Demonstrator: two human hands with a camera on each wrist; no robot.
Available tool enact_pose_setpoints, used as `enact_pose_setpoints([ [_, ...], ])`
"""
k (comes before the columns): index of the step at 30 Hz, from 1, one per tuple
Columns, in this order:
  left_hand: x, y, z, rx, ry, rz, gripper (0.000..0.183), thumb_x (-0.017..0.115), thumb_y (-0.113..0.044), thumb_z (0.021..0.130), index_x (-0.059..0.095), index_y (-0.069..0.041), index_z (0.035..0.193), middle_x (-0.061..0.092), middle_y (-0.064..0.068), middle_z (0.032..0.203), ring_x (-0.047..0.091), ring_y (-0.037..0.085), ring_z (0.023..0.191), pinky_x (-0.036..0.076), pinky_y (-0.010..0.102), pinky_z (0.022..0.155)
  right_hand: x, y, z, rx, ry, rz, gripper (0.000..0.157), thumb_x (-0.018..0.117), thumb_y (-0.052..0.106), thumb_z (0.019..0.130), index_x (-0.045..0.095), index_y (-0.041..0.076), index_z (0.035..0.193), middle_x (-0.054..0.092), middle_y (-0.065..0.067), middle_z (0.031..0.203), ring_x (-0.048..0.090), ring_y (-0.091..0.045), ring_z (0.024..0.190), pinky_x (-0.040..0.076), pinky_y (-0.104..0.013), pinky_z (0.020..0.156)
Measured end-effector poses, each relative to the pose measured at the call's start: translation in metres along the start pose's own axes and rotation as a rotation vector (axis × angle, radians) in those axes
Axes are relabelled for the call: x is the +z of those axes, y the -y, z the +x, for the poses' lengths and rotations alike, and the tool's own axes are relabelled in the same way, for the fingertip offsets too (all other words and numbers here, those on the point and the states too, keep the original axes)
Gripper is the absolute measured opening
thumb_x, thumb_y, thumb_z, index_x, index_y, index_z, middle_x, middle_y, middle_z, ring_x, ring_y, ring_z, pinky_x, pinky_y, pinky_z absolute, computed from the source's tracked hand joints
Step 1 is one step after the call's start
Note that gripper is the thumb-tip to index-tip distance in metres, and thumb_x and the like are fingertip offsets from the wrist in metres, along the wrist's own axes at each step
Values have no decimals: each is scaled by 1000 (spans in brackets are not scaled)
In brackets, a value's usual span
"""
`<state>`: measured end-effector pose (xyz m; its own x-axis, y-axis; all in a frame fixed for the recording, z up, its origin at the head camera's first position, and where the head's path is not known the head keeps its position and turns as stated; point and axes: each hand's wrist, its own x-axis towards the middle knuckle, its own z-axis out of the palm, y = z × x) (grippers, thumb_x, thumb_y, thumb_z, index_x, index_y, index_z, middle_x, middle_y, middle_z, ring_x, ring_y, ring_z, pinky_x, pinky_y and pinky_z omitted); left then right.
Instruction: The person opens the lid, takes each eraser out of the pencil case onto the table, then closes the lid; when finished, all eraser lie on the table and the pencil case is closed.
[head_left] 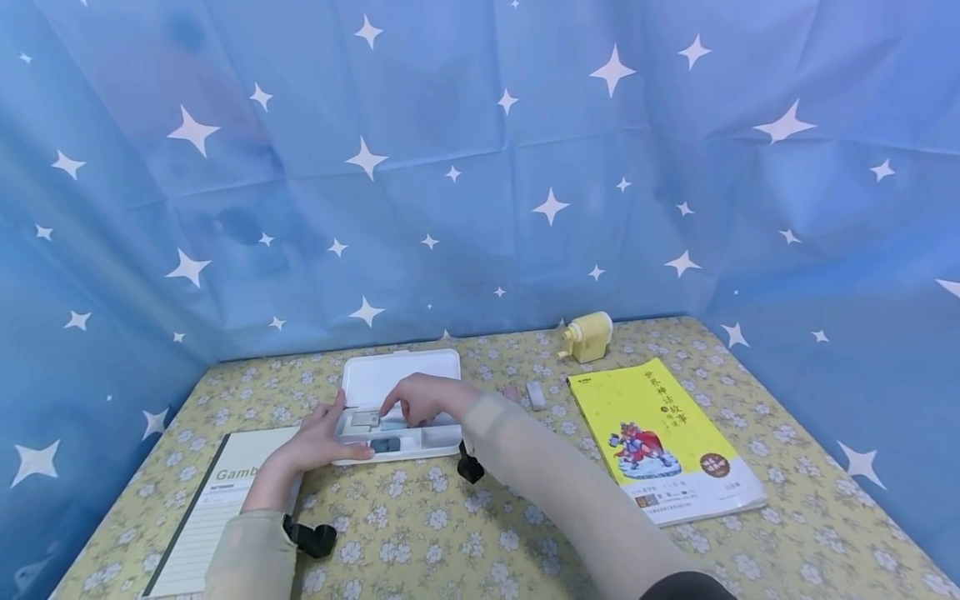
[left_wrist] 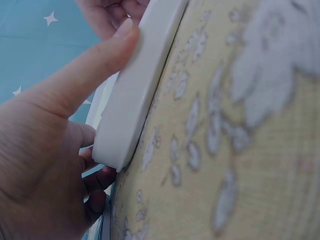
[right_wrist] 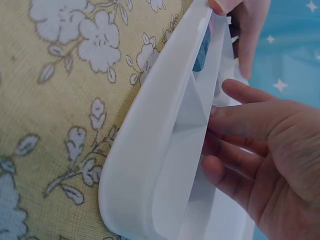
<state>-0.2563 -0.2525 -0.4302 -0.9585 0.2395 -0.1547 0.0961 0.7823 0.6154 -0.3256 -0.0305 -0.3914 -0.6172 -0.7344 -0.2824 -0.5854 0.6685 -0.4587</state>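
A white pencil case (head_left: 437,440) lies with its lid (head_left: 401,373) raised at the back. My left hand (head_left: 318,437) grips its left end, the thumb along the front wall (left_wrist: 132,100) and the fingers round the corner. My right hand (head_left: 423,397) reaches into the rear compartment, its index fingertip at a small greyish rectangular piece (head_left: 365,419). In the right wrist view the fingers (right_wrist: 235,175) are loosely bent, their tips partly hidden behind the divider (right_wrist: 200,155). A dark blue-grey block (head_left: 386,445) sits in the front compartment near my left thumb.
A lined notebook (head_left: 217,508) lies at the left, partly under my left forearm. Behind my right forearm are a white eraser (head_left: 536,395) and a small pinkish piece (head_left: 512,392). A yellow crank pencil sharpener (head_left: 588,337) stands behind the yellow book (head_left: 660,442). A starred curtain (head_left: 480,225) encloses the table.
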Motion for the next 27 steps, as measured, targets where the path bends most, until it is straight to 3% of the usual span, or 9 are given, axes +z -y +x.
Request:
enact_pose_setpoints([
  [8,0,1,0,7,3,-1,125,80,-52,74,-2,-2,155,12,32,150,11,54,135,27,71,98,2,1,6,-2,23,-39,52,57,-10,91,67,27,126,50,-2,53,32,-10,42,31,-22,44],
  [16,0,0,1,9,2,-5,125,80,-51,74,-2,-3,155,15,31,149,14,53,135,28,70,98,1,-1,6,-33,14,-81,50,56,-9,91,68,26,125,51,0,55,32,-10,46,31,-22,47],
  [27,-1,1,1,2,10,-11,125,80,-52,74,-3,-4,155,12,32,150,9,54,136,27,71,98,-3,-2,1,-43,-7,-97,47,65,-3,89,65,25,127,63,4,79,53,-10,64,43,-23,57],
])
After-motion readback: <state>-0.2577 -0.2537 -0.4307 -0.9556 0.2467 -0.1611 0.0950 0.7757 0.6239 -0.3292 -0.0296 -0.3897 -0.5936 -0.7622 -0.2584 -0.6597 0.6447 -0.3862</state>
